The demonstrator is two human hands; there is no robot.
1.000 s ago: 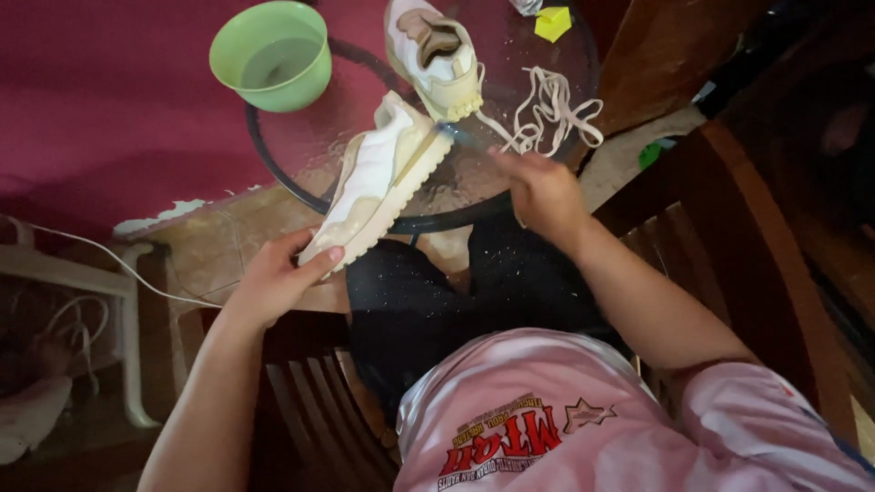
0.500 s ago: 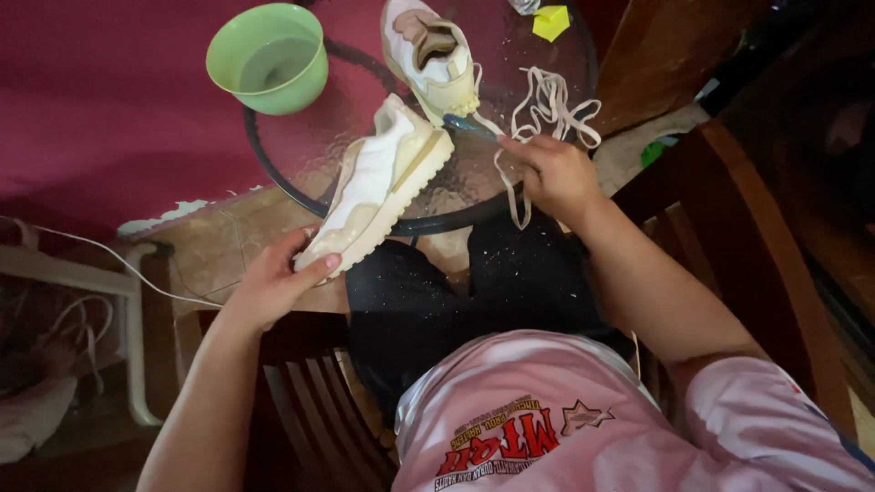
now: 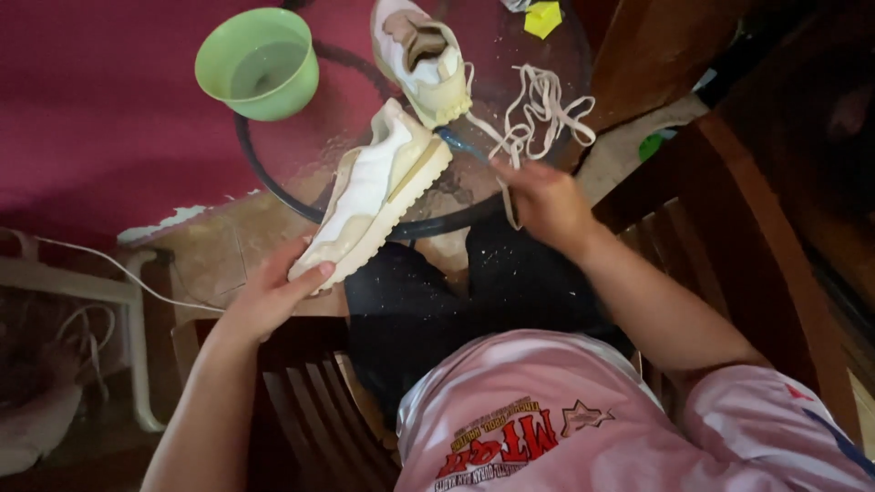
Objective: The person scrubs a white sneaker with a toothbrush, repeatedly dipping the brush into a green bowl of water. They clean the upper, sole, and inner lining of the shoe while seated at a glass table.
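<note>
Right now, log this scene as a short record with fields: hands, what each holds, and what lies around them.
left hand: grips the heel end of a cream sneaker, which lies tilted on the table edge
right hand: holds a blue-handled brush at the sneaker's toe
second sneaker: upright on the round glass table, laces out
loose laces: piled on the table beside the right hand
green bowl: at the table's far left edge, holds water
seat: wooden chair

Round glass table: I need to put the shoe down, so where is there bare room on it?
Bare glass shows between the green bowl and the held shoe. The far right is crowded: second shoe, loose laces, yellow scrap, and the right hand with a blue brush.
</note>
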